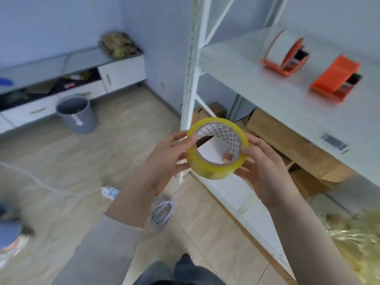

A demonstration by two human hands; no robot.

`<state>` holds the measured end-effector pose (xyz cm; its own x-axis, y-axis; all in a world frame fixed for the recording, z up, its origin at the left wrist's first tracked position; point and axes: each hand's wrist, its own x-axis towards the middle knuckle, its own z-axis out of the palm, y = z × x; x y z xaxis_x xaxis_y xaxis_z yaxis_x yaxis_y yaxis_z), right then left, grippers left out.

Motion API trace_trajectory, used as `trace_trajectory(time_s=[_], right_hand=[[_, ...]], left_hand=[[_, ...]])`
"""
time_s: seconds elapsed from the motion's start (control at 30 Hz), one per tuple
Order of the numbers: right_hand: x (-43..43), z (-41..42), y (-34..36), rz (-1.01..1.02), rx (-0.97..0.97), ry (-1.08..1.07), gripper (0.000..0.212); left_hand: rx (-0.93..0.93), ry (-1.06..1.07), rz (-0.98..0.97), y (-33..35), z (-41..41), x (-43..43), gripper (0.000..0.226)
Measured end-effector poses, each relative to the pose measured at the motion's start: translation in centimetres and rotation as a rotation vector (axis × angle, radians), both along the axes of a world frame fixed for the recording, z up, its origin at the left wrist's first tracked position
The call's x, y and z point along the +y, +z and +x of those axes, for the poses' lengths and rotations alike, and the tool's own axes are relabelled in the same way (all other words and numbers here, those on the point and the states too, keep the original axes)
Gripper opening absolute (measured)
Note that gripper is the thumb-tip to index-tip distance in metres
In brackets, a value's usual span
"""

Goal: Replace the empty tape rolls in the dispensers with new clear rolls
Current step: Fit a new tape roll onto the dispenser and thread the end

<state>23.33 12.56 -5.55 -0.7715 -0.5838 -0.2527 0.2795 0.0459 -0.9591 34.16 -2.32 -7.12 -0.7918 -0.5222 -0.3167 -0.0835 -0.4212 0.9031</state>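
Observation:
A roll of clear, yellow-tinted tape (207,168) with a printed white core is held in mid-air in front of the shelf post. My left hand (164,159) grips its left side, thumb on the upper rim. My right hand (265,169) grips its right side, with a fingertip inside the core. Two orange tape dispensers stand on the white shelf (257,85) up right: the farther dispenser (284,56) and the nearer dispenser (337,79). Neither hand is near them.
A white metal shelf post (190,79) rises just behind the roll. Cardboard boxes (287,145) lie under the shelf. A grey bin (76,114) stands by a low cabinet (72,79) at left. A coil of cable (163,212) and a small bottle (110,192) lie on the floor.

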Motion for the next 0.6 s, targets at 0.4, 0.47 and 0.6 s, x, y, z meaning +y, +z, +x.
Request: trace_trajectory(time_s=[0.4,0.47,0.6], right_hand=[[3.1,-10.0,9.5,-0.2,-0.182,-0.401,0.012],[3.5,-11.1,10.6,-0.185,-0.192,-0.471,0.01],[3.8,-12.7,12.3,-0.139,-0.225,-0.544,0.015]], left_hand=[[0.295,-0.44,-0.238,8.6,-17.2,-1.3,0.064],[0.388,-0.513,-0.373,9.9,-19.1,-1.9,0.052],[0.535,-0.717,-0.664,11.8,-22.8,-2.9,0.034]])
